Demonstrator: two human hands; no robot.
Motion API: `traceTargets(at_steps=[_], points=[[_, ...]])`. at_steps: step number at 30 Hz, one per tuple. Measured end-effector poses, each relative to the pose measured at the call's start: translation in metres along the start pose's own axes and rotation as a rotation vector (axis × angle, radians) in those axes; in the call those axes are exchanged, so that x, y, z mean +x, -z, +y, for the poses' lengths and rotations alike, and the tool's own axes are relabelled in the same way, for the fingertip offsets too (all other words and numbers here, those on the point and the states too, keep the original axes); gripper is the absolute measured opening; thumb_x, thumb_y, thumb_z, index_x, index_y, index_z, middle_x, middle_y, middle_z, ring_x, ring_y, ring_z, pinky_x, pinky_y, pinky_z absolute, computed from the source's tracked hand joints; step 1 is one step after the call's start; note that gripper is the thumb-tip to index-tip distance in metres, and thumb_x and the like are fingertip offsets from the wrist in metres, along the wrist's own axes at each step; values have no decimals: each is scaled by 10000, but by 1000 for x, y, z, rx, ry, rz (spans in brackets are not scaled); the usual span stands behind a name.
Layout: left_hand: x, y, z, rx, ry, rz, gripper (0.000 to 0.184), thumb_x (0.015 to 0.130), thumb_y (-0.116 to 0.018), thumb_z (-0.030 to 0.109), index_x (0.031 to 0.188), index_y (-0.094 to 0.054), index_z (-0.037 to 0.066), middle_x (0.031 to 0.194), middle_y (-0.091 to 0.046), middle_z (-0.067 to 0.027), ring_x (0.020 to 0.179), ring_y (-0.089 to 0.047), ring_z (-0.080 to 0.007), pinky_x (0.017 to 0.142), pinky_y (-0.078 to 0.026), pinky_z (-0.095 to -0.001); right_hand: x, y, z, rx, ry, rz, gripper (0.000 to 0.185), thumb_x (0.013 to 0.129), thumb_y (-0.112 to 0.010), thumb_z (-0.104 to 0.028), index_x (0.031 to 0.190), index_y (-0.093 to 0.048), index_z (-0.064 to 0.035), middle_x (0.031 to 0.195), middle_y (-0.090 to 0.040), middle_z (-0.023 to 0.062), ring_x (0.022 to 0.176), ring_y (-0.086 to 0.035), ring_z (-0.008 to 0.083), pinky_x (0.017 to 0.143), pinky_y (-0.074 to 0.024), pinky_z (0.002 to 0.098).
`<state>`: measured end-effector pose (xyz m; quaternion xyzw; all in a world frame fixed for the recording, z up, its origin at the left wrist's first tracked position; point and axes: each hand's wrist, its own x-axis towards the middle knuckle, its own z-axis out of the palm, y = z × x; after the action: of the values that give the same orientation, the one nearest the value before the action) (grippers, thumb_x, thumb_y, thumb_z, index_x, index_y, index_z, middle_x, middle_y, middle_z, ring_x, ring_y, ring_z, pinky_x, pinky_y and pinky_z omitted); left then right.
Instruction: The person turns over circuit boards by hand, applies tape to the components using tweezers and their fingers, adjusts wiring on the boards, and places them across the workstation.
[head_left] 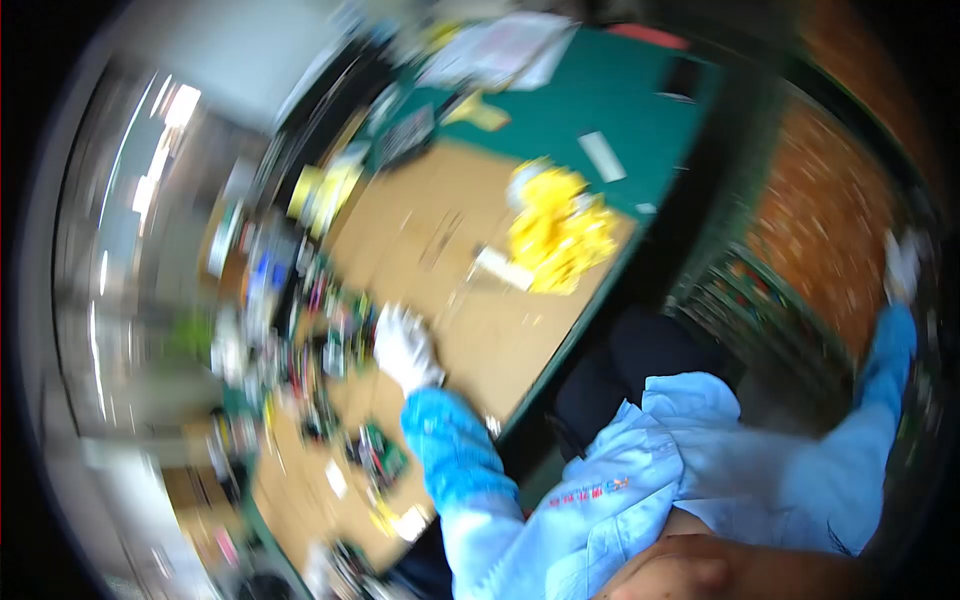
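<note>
My left hand (406,350), in a white glove, rests at the cardboard sheet on the bench, its fingers pointing toward a cluster of small mixed parts (345,335). Its fingers look loosely spread and I see nothing held in them. My right hand (901,268), also white-gloved, is stretched far out to the right, beside the bench and above the floor. Motion smears its fingers, so what it holds, if anything, is hidden. A pile of shiny yellow pieces (560,232) lies on the cardboard (400,230), with a pale strip (503,268) touching it.
A green mat (640,110) covers the bench's far end, with papers (500,50) and a white card (602,157). Small dark and green assemblies (378,455) lie at the lower left. A green crate (760,300) stands to the right, near the orange-brown floor (815,220).
</note>
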<state>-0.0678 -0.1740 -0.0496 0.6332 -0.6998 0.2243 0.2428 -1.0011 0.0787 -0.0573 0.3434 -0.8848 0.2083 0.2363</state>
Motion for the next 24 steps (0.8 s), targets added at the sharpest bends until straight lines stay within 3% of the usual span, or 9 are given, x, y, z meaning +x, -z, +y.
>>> traceTargets(at_steps=[1,2,3,5,6,15,19,21,24], points=[[-8,11,6,-30,-31,15,318,827,-644,162,1129,-655,65,1179,-664,-167,1060,-637,-349,899,-532,-426,23,-13,17,148,-76,-69,825,942,-582,-510,1495,-336,51,1539,-365,242,1425,-366,332,1174,-289,394],[-23,22,11,-14,6,-20,310,816,-655,150,1115,-647,69,1184,-660,-162,1069,-632,-354,898,-530,-435,44,-15,30,69,154,-16,849,938,-577,-538,1495,-331,54,1547,-338,258,1426,-358,342,1165,-305,391],[-35,38,22,-1,11,-56,308,820,-656,140,1121,-647,72,1200,-652,-159,1072,-629,-355,900,-524,-445,82,-83,151,135,265,-54,849,938,-577,-538,1495,-331,54,1547,-338,258,1426,-358,342,1165,-305,391],[-67,58,34,-2,46,-62,315,822,-654,98,1136,-653,83,1197,-658,-133,1123,-617,-332,934,-505,-435,113,-80,110,-619,-170,-386,853,906,-510,-678,1514,-386,-92,1552,-383,157,1415,-365,337,1179,-265,425],[-88,68,39,12,73,-68,321,823,-653,95,1143,-656,82,1199,-657,-128,1131,-613,-330,934,-503,-433,122,-102,138,-467,-286,-243,857,878,-548,-682,1512,-397,-126,1552,-392,135,1408,-366,345,1171,-267,433],[-147,87,55,43,267,0,364,807,-656,103,1171,-649,95,1189,-669,-121,1106,-630,-314,910,-504,-432,89,-97,164,-49,-217,-402,851,858,-594,-656,1503,-412,-131,1541,-408,137,1395,-375,350,1166,-266,427],[-147,86,54,18,274,-9,364,810,-672,103,1173,-653,98,1184,-678,-116,1087,-643,-316,895,-509,-439,84,-97,162,100,-366,-445,849,848,-617,-643,1499,-420,-134,1535,-416,138,1388,-380,353,1163,-266,424],[-148,86,54,8,273,9,320,844,-654,100,1164,-669,88,1177,-683,-127,1079,-646,-321,927,-511,-432,65,-64,105,-257,-281,-491,787,834,-704,-529,1452,-478,-96,1480,-468,173,1331,-428,327,1121,-323,390],[-143,88,56,21,258,-13,327,839,-666,99,1165,-671,81,1181,-684,-128,1070,-649,-327,926,-511,-433,67,-90,161,89,-249,-510,709,854,-690,-509,1417,-522,-111,1457,-494,139,1290,-465,324,1086,-362,374]])
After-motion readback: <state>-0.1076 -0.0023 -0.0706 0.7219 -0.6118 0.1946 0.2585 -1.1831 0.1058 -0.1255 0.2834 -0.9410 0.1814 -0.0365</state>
